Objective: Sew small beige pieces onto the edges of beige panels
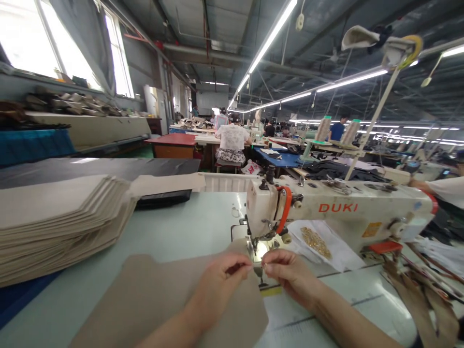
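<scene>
Fabric [166,285] lay beneath the left hand [213,285].
Its fingers [239,276] and the right hand's [292,274] were pinched; I couldn't tell on what.

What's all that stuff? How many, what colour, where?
Sewing machine: one, white, right side
Table: one, pale green, underneath
Loose panel: one, taupe, on the table
Panel stack: one, beige, left
Flat item: one, black, by the stack
Paper-like sheet: one, white, beneath the machine's arm
Small pieces: many, gold, on that sheet
Thread cones: two, pale, above the machine
Strips: several, brown, lower right
Ceiling lights: several, white, overhead
Other people: several, mixed clothing, background
Left hand: one, bare, over the loose panel
Right hand: one, bare, by the machine
</scene>
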Available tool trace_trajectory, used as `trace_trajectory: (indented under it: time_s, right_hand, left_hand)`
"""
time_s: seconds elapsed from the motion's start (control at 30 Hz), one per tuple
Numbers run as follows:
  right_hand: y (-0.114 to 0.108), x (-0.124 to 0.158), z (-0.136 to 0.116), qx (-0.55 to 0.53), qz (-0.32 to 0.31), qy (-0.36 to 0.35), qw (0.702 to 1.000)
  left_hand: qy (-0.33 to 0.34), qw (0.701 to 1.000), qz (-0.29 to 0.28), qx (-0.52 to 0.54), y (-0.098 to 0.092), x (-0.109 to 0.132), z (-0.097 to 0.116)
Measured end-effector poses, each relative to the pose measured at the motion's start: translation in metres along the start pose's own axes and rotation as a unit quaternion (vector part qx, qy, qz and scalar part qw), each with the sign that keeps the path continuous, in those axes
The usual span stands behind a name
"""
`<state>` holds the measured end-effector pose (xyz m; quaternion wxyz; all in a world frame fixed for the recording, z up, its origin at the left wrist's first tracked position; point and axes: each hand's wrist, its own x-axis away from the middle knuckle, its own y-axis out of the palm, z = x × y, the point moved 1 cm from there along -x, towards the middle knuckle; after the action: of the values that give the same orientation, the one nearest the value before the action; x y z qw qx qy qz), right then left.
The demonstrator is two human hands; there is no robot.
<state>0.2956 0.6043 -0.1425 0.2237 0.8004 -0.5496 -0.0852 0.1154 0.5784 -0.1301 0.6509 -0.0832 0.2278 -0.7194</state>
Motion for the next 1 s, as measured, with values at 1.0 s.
trace_trajectory:
  time_s: [1.0]
  right_hand:
    - [0.019,-0.014,0.020,0.109,-0.017,0.030,0.993]
  left_hand:
    - [-0.127,0.966,-0.139,0.175,0.004,-0.017,-0.016]
